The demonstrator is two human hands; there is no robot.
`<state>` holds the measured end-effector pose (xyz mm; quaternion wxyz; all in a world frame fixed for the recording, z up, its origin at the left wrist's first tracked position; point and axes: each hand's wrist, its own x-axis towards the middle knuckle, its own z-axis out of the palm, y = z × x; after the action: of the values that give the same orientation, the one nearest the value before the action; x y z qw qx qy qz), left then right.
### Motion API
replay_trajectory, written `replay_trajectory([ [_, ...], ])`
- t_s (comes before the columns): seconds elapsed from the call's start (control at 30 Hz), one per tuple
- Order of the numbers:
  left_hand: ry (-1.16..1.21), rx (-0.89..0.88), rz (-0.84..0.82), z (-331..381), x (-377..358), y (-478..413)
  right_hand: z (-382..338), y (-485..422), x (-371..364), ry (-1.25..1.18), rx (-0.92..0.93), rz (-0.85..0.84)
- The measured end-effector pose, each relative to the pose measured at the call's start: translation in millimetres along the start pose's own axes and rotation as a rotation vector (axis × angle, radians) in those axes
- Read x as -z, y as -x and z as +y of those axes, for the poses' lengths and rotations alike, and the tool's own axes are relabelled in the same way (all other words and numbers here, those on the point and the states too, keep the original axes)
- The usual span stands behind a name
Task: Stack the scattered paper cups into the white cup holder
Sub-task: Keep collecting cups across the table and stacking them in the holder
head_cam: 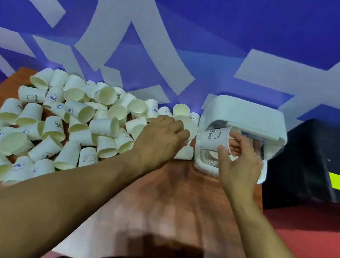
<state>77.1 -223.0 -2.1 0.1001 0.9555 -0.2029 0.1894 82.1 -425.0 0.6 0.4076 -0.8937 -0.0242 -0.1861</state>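
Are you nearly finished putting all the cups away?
Not nearly. Done: hard to tell how many cups sit inside the white cup holder. In hand: the right hand holds a Bear cup at the holder's opening, and the left hand reaches for another cup at the pile's edge. Left: a big pile of cups on the table.

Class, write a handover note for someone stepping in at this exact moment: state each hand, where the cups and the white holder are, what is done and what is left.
Right hand grips a Bear-print cup, tilted at the opening of the white cup holder, not yet seated.
Left hand lies curled over an edge cup beside the holder; its grip is hidden.
Done: some cups seem stacked inside the holder.
Left: the pile of many loose cups on the wooden table.
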Motion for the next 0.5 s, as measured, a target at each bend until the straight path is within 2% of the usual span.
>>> replay_trajectory([
  [0.23, 0.127, 0.018, -0.049, 60, -36, -48, 84, -28, 44, 0.21, 0.122, 0.041],
  [0.5, 0.156, 0.016, -0.144, 80, -87, -78, 140, -39, 21, 0.285, 0.228, -0.086],
])
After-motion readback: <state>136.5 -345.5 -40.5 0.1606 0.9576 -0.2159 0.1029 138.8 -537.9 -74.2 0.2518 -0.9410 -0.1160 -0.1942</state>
